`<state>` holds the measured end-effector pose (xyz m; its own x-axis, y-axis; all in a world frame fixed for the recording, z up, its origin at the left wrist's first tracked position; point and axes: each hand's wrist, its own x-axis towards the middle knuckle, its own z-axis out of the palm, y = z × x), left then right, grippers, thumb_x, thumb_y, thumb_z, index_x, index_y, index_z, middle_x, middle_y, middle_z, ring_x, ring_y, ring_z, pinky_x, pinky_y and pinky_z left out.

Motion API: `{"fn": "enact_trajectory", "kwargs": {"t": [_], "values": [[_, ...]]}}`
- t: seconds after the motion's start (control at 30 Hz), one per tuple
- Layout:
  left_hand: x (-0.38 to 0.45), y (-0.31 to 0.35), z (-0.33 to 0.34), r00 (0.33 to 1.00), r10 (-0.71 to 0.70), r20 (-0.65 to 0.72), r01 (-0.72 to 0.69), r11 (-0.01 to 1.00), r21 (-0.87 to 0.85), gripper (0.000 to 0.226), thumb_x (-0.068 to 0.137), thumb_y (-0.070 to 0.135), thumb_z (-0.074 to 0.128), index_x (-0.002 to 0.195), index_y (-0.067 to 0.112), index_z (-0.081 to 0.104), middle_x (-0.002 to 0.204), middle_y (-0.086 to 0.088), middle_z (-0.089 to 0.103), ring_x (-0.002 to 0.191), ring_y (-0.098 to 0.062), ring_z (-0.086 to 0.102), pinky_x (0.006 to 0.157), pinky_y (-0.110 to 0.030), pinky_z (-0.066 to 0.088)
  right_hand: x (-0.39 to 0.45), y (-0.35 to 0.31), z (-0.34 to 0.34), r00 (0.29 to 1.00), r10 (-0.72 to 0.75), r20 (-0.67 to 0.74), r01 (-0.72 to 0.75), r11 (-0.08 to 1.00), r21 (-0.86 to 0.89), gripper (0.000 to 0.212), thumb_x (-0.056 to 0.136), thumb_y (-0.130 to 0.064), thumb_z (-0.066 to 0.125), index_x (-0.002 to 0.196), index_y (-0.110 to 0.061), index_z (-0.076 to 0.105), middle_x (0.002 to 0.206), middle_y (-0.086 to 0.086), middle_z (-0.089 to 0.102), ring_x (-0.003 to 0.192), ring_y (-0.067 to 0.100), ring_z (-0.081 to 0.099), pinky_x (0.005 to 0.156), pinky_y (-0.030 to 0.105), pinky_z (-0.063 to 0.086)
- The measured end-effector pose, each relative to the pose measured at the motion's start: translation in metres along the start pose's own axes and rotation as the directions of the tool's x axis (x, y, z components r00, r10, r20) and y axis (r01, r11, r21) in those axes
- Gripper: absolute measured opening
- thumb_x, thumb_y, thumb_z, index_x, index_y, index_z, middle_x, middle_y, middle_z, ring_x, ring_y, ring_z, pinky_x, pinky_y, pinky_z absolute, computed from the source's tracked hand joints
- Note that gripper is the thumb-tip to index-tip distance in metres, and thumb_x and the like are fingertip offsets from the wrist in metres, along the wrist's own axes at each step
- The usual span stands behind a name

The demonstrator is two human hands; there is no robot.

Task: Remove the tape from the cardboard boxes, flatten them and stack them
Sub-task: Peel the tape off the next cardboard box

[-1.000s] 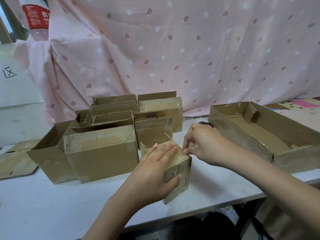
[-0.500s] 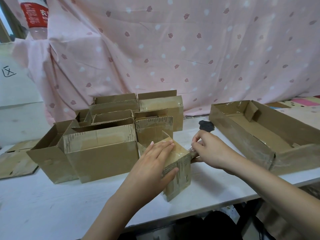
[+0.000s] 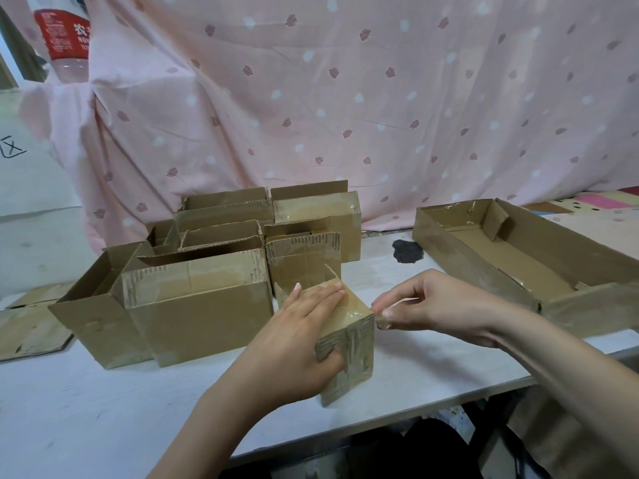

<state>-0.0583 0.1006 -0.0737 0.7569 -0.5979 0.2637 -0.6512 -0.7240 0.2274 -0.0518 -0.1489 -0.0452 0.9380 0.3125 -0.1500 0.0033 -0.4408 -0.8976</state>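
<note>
Flat cardboard (image 3: 26, 326): lay at the far left edge of the white table (image 3: 103, 409), partly out of view.
Water bottle (image 3: 62, 36): stood at the upper left, red label showing, beside the pink patterned cloth (image 3: 345, 98) that hung behind everything.
Box cluster (image 3: 207, 271): several open cardboard boxes stood packed together on the left half of the table, flaps up, clear tape shining on their sides.
Left hand (image 3: 297, 337): rested on the small box (image 3: 349, 340), fingers straight and flat across its top, thumb curled down over the near face, so the hand gripped the box from above and held it to the table.
Small box: stood near the table's front edge, just in front of the cluster, directly under the left hand and touching the right hand's fingertips at its upper right corner; tape covered its top and ran down its near side.
Tape strip (image 3: 397, 303): a thin clear length ran from the box's upper right corner into the right hand.
Right hand (image 3: 435, 305): hovered just right of the box, thumb and forefinger pressed together on the tape strip, other fingers curled loosely.
Dark patch (image 3: 408, 251): sat on the table behind the right hand.
Long shallow box (image 3: 518, 264): lay open at the far right, well apart from the small box.
</note>
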Motion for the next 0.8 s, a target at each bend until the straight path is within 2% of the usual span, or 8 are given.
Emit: {"fn": "enact_trajectory", "kwargs": {"t": [0.13, 0.27, 0.4, 0.5, 0.57, 0.67, 0.73, 0.8], "values": [[-0.001, 0.000, -0.007, 0.996, 0.011, 0.084, -0.013, 0.999, 0.033, 0.086, 0.083, 0.039, 0.046, 0.159, 0.026, 0.007, 0.164, 0.018, -0.001, 0.146, 0.008, -0.010, 0.119, -0.021, -0.015, 0.002, 0.007, -0.003, 0.999, -0.038, -0.016, 0.036, 0.994, -0.100, 0.019, 0.081, -0.020, 0.083, 0.098, -0.028, 0.080, 0.115, 0.019, 0.069, 0.103, 0.028, 0.066, 0.105, 0.036, 0.049], [0.002, -0.006, -0.004, 0.995, 0.021, 0.100, -0.028, 0.997, 0.070, 0.090, 0.087, 0.023, 0.058, 0.158, 0.029, 0.004, 0.164, 0.019, -0.002, 0.147, 0.007, -0.010, 0.122, -0.026, -0.009, 0.005, 0.009, 0.004, 0.992, -0.086, -0.097, 0.069, 0.983, -0.168, 0.008, 0.079, -0.018, 0.084, 0.083, -0.022, 0.078, 0.072, 0.003, 0.069, 0.058, 0.009, 0.051, 0.066, 0.026, 0.043], [0.002, -0.013, -0.005, 0.995, 0.027, 0.097, -0.039, 0.991, 0.125, 0.091, 0.086, 0.015, 0.056, 0.158, 0.028, 0.003, 0.164, 0.017, -0.002, 0.147, 0.006, -0.010, 0.119, -0.020, -0.014, 0.002, 0.006, 0.003, 0.980, -0.152, -0.130, 0.148, 0.988, -0.039, 0.017, 0.087, -0.013, 0.076, 0.084, -0.002, 0.063, 0.096, 0.004, 0.078, 0.094, 0.015, 0.073, 0.087, 0.031, 0.055], [0.002, -0.018, -0.005, 0.996, 0.015, 0.084, -0.028, 0.988, 0.153, 0.089, 0.088, 0.015, 0.054, 0.158, 0.027, 0.002, 0.165, 0.015, -0.003, 0.148, 0.004, -0.010, 0.120, -0.021, -0.013, -0.003, 0.002, -0.007, 0.971, -0.157, -0.178, 0.162, 0.987, 0.017, 0.017, 0.092, -0.013, 0.070, 0.089, 0.000, 0.060, 0.082, 0.013, 0.075, 0.066, 0.025, 0.066, 0.072, 0.034, 0.057], [0.005, -0.018, -0.004, 0.996, 0.025, 0.085, -0.041, 0.982, 0.183, 0.087, 0.089, 0.014, 0.051, 0.159, 0.024, 0.001, 0.165, 0.013, -0.004, 0.149, 0.000, -0.009, 0.122, -0.026, -0.008, -0.002, 0.005, -0.010, 0.958, -0.170, -0.231, 0.152, 0.984, -0.093, 0.010, 0.095, -0.016, 0.067, 0.089, -0.008, 0.066, 0.070, 0.005, 0.070, 0.056, 0.018, 0.052, 0.063, 0.033, 0.047], [0.010, -0.015, -0.003, 0.996, 0.040, 0.083, -0.057, 0.975, 0.216, 0.083, 0.092, 0.018, 0.050, 0.159, 0.022, 0.002, 0.165, 0.010, -0.004, 0.151, -0.008, -0.005, 0.121, -0.023, -0.007, 0.004, 0.014, -0.011, 0.940, -0.168, -0.298, 0.094, 0.964, -0.247, 0.017, 0.101, -0.024, 0.057, 0.098, -0.024, 0.074, 0.063, -0.015, 0.057, 0.059, 0.006, 0.050, 0.069, 0.032, 0.050], [0.014, -0.012, -0.002, 0.997, 0.042, 0.067, -0.055, 0.976, 0.209, 0.081, 0.093, 0.022, 0.053, 0.159, 0.021, 0.006, 0.166, 0.008, 0.002, 0.150, -0.012, 0.001, 0.120, -0.022, -0.002, 0.004, 0.016, -0.011, 0.948, -0.143, -0.283, 0.040, 0.940, -0.338, 0.030, 0.105, -0.031, 0.047, 0.113, -0.013, 0.070, 0.065, -0.016, 0.051, 0.066, 0.010, 0.049, 0.075, 0.034, 0.049], [0.020, -0.009, 0.000, 0.998, 0.045, 0.044, -0.053, 0.978, 0.204, 0.081, 0.094, 0.031, 0.056, 0.159, 0.020, 0.009, 0.164, 0.007, 0.009, 0.149, -0.012, 0.005, 0.122, -0.024, 0.005, 0.004, 0.015, -0.011, 0.965, -0.096, -0.244, 0.000, 0.931, -0.366, 0.042, 0.106, -0.032, 0.040, 0.120, 0.003, 0.058, 0.079, 0.004, 0.050, 0.068, 0.015, 0.052, 0.075, 0.038, 0.045]]}}
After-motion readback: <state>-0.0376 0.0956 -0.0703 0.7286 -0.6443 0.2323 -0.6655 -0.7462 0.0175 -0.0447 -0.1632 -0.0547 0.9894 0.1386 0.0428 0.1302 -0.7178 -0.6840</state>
